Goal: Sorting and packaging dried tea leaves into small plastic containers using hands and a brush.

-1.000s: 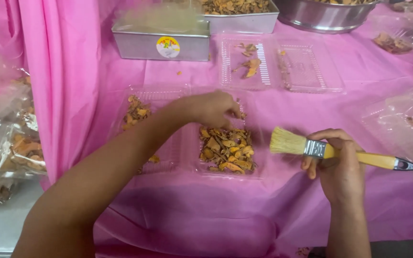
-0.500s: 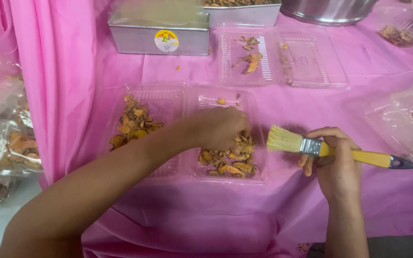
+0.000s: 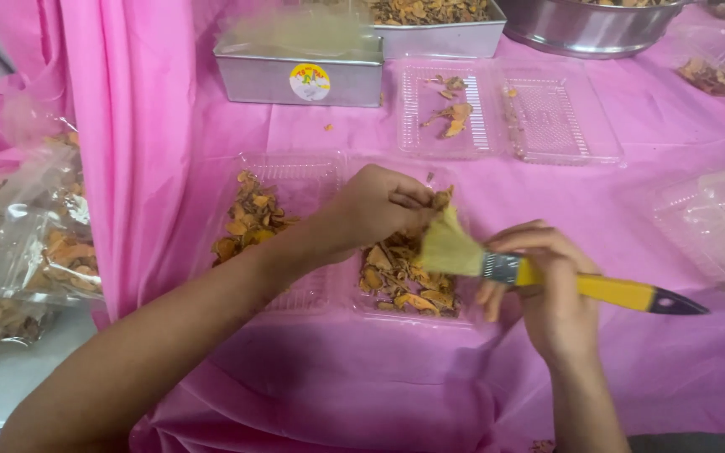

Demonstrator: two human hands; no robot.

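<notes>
My left hand pinches a small dried orange-brown piece above the right half of an open clear plastic clamshell box. Dried orange-brown slices lie in that right half, and more slices in the left half. My right hand grips a paintbrush with a yellow handle. Its pale bristles press against the piece in my left hand.
A second open clear box with a few slices lies behind. Two metal tins and a steel bowl stand at the back. Bags of dried slices sit left. More clear boxes lie right. Pink cloth covers the table.
My left hand picked a piece out of the box's right half and lifted it. The brush moved left and its bristles met the piece.
</notes>
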